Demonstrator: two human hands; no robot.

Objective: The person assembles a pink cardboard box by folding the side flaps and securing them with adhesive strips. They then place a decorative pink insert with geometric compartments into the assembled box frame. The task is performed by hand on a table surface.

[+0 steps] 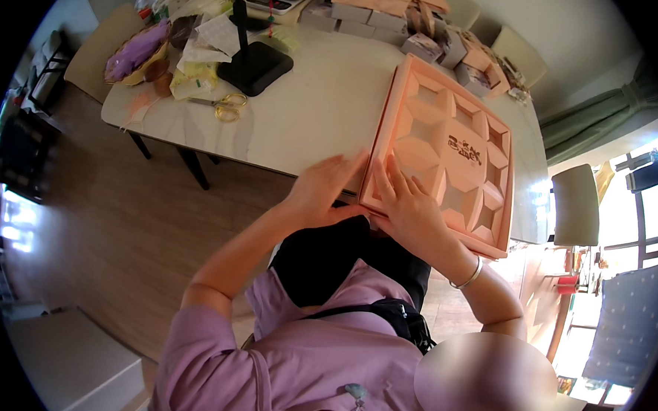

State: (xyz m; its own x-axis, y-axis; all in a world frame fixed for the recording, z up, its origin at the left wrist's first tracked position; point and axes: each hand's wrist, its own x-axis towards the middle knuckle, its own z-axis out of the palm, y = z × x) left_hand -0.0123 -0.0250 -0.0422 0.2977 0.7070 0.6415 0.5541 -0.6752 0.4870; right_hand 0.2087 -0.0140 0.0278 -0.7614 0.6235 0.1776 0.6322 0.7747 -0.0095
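Observation:
A peach gift box (509, 207) stands on the table at its near right, turned at an angle. Inside it, a peach divider insert (453, 111) forms several many-sided compartments around a printed centre panel. My left hand (324, 187) is at the box's left side, its fingers stretched out together toward the wall and its thumb toward the near corner. Over that near left corner lies my right hand (411, 206), fingers apart on the insert's edge. Its thumb side is partly hidden. A bracelet (473, 275) circles my right wrist.
Gold-handled scissors (230, 109) lie on the white table (312, 93) at left. Behind them are a black stand (256, 69), papers and a basket with purple cloth (136, 52). Stacked peach and grey boxes (376, 18) fill the far side. Chairs (575, 203) stand around.

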